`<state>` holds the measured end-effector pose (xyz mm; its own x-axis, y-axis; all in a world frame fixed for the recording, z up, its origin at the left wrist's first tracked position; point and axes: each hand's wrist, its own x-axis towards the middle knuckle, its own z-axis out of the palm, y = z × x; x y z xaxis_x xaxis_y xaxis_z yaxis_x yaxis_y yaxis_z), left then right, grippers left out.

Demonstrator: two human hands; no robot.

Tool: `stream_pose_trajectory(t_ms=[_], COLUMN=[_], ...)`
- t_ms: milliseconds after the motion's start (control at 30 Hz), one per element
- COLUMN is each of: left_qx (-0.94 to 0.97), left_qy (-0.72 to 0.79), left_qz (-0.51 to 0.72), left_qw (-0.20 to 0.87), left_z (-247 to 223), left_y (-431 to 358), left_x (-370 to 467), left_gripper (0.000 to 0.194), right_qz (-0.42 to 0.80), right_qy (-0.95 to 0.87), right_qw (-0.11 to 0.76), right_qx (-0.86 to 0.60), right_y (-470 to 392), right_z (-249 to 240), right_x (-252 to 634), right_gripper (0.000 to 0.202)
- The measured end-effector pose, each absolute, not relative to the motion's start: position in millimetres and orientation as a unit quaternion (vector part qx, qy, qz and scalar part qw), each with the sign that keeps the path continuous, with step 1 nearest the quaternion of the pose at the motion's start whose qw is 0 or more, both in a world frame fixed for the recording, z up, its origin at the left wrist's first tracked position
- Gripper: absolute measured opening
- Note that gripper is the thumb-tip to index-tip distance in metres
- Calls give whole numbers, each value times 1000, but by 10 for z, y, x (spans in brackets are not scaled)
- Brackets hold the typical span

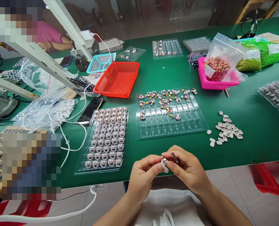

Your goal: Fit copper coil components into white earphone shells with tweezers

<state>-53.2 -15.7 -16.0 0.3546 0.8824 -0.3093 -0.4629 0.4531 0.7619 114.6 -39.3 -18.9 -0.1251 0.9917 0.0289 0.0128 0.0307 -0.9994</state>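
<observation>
Head view: white pieces (228, 126) lie beyond right hand (188, 166)

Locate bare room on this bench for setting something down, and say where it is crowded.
Bare green shows between the red basket and the pink basket, behind the half-filled tray, save for a tiny ring. Another patch lies right of the loose white pieces. The left is crowded with plastic bags, a phone and white cable.

White piece (164, 166) in left hand (140, 175)
</observation>
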Motion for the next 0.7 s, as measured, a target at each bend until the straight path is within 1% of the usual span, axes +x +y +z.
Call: stream_pose_trajectory(t_ms=[267, 433, 533, 700], left_qx=[320, 346, 369, 404], left_qy=[356, 361, 373, 399], left_qz=[457, 468, 471, 466], left_qw=[750, 729, 709, 679], left_z=[-249, -295, -306, -246], left_y=[-215, -225, -221, -213], left_x=[-557, -583, -591, -584], left_gripper=[14, 17, 18, 18], right_qz=[682, 714, 730, 721], right_qy=[-397, -335, -306, -325], right_qw=[503, 524, 522, 506], right_qx=[-353, -322, -318, -344], right_y=[-367, -384, -379, -371], right_z=[-210, -316, -358, -315], right_x=[1150, 1098, 1076, 1108], right_gripper=[17, 13, 12, 13])
